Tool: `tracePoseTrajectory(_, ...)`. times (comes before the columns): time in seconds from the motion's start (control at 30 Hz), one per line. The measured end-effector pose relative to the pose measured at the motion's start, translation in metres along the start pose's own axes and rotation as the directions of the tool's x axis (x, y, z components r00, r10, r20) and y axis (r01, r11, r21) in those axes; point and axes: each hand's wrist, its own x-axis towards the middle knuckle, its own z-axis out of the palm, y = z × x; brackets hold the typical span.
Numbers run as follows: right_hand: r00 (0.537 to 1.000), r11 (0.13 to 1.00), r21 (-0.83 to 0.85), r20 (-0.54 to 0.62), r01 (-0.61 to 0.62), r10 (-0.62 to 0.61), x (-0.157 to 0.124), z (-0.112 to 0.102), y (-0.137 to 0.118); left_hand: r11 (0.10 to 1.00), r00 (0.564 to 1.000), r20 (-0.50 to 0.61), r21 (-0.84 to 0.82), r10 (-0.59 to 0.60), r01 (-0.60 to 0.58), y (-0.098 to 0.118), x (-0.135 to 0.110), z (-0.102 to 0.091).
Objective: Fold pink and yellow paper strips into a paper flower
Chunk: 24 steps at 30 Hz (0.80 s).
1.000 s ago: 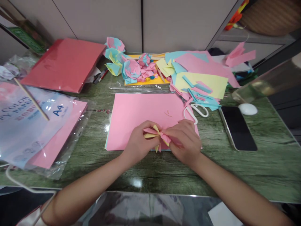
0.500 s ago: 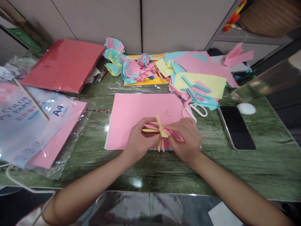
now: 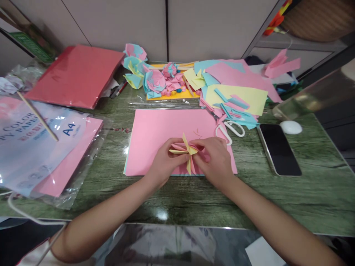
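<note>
A small folded paper piece [image 3: 187,153] of pink and yellow strips is pinched between both my hands above a large pink sheet [image 3: 162,129] on the green table. My left hand [image 3: 164,162] grips its left side, fingers closed round the strips. On its right side my right hand [image 3: 215,160] is closed over the pink folds. Yellow points stick out upward and downward between the hands.
White-handled scissors [image 3: 232,130] lie just right of the pink sheet, and a black phone [image 3: 279,148] further right beside a white round object [image 3: 291,127]. Loose coloured paper scraps and crumpled paper flowers [image 3: 154,75] fill the back. A red folder [image 3: 74,75] and an A4 paper pack [image 3: 36,144] lie left.
Both hands have shifted slightly away from me, turning the folded piece; its yellow points now stand more upright between the fingers.
</note>
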Motion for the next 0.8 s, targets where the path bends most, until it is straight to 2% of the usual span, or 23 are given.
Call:
tracePoseTrajectory(0.17,0.998,0.995,0.084,0.009,-0.063,0.062,-0.001,-0.001,-0.003,1.000,1.000,-0.019,-0.007,-0.019,0.019,0.000,0.001,0.001)
tracePoseTrajectory(0.33,0.998,1.000,0.020,-0.056,0.012,-0.011,-0.003,0.003,-0.001,0.999,0.999,-0.026,-0.042,-0.029,0.028,0.002,-0.001,0.003)
tracePoseTrajectory(0.43,0.999,0.999,0.029,-0.037,0.019,-0.018,-0.003,0.002,-0.002,0.994,0.998,-0.007,-0.085,-0.068,0.067,0.004,-0.002,0.002)
tracePoseTrajectory(0.53,0.996,0.981,0.179,0.054,-0.081,0.072,-0.001,-0.004,-0.004,0.980,0.992,0.018,-0.155,-0.124,0.125,0.007,-0.001,0.000)
tracePoseTrajectory(0.6,0.982,0.937,0.299,0.104,-0.184,0.160,0.002,-0.009,-0.005,0.966,0.988,0.042,-0.208,-0.150,0.156,0.009,0.001,-0.002)
tracePoseTrajectory(0.7,0.934,0.838,0.414,0.175,-0.356,0.311,0.007,-0.015,-0.002,0.942,0.987,0.059,-0.294,-0.148,0.159,0.011,0.004,-0.006)
tracePoseTrajectory(0.8,0.869,0.756,0.453,0.380,-0.473,0.316,0.013,-0.018,0.003,0.930,0.992,0.056,-0.346,-0.113,0.126,0.012,0.005,-0.008)
